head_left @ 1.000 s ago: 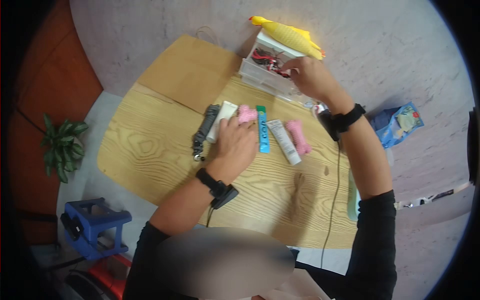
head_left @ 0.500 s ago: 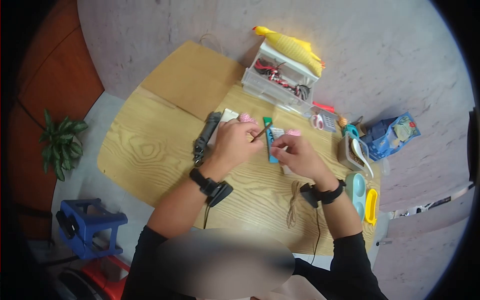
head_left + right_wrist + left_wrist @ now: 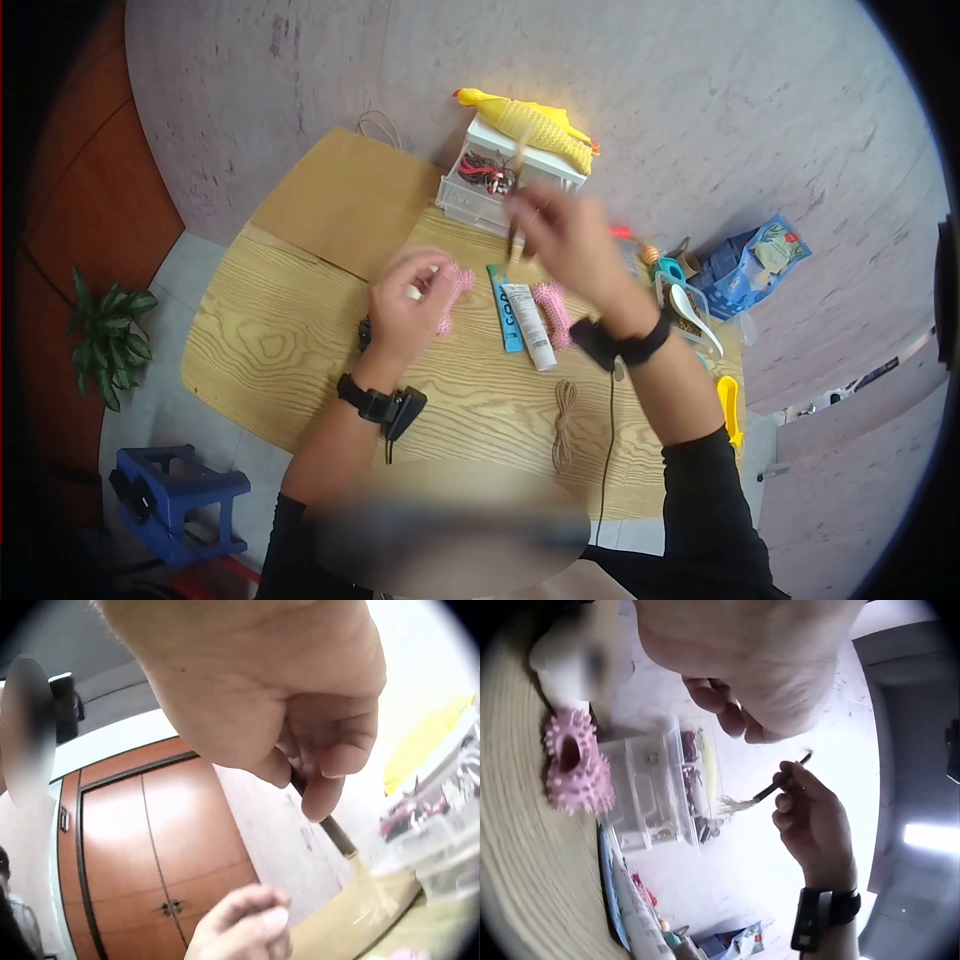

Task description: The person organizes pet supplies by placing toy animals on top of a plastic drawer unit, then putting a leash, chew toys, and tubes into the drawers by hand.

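- Head view: the right hand (image 3: 565,240) pinches a small brush (image 3: 518,243) above the table (image 3: 280,330); the left hand (image 3: 405,305) is raised beside the pink spiky toy (image 3: 452,292) — whether it grips anything, I cannot tell.
- Left wrist view: brush (image 3: 769,791) held by its tip — it could slip.
- Right wrist view: bristles (image 3: 371,889) hang near the clear organizer (image 3: 442,825); a careless swing might snag it.

Wooden table (image 3: 290,340), light grain, partly covered at 11 o'clock by a brown paper bag (image 3: 340,205). A clear drawer box (image 3: 470,200) is set at 12 o'clock; a teal strip (image 3: 503,310), white tube (image 3: 530,325), pink spiked toys (image 3: 553,312) at centre. Coiled twine (image 3: 565,425) is laid at 5 o'clock.
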### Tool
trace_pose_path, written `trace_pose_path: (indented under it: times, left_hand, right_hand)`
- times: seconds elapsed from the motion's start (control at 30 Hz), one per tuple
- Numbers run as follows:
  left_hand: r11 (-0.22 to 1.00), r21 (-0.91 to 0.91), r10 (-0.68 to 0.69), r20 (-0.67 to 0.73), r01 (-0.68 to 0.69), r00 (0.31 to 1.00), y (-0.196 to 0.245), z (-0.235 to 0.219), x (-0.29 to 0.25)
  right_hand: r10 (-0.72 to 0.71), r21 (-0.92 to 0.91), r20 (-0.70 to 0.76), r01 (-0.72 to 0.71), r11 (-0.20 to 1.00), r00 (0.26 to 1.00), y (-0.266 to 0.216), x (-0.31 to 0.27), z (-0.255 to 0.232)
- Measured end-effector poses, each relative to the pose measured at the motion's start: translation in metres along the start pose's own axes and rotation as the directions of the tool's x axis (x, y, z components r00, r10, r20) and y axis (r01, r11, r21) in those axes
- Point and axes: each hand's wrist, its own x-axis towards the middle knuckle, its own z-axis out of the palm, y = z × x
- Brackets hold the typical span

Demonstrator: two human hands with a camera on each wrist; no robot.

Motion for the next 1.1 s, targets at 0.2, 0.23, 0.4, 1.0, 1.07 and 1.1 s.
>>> trace_pose_path:
  times: [0.2, 0.23, 0.4, 1.0, 1.07, 1.1]
  left_hand:
    - [0.724, 0.684, -0.147, 0.020, 0.094, 0.989, 0.000, -0.036, 0.008]
    - [0.598, 0.797, -0.205, 0.050, 0.085, 0.977, 0.001, -0.038, 0.005]
    - [0.410, 0.910, -0.260, 0.049, 0.064, 0.964, 0.011, -0.044, 0.003]
    - [0.464, 0.871, -0.386, 0.037, 0.160, 0.922, 0.010, -0.044, 0.003]
    - [0.439, 0.877, -0.423, 0.012, 0.193, 0.906, 0.011, -0.044, 0.005]
    - [0.440, 0.877, -0.422, 0.011, 0.194, 0.907, 0.011, -0.044, 0.005]
  right_hand:
    - [0.042, -0.450, 0.246, 0.076, 0.890, 0.968, 0.049, 0.076, -0.037]
    - [0.044, -0.451, 0.247, 0.074, 0.889, 0.968, 0.061, 0.080, -0.037]
    - [0.253, -0.461, 0.361, -0.063, 0.885, 0.897, 0.051, 0.087, -0.029]
    - [0.356, -0.472, 0.602, -0.042, 0.881, 0.715, 0.061, 0.100, -0.008]
    - [0.345, -0.541, 0.627, 0.071, 0.838, 0.699, 0.076, 0.102, -0.006]
    - [0.338, -0.599, 0.653, 0.189, 0.778, 0.678, 0.082, 0.102, -0.006]
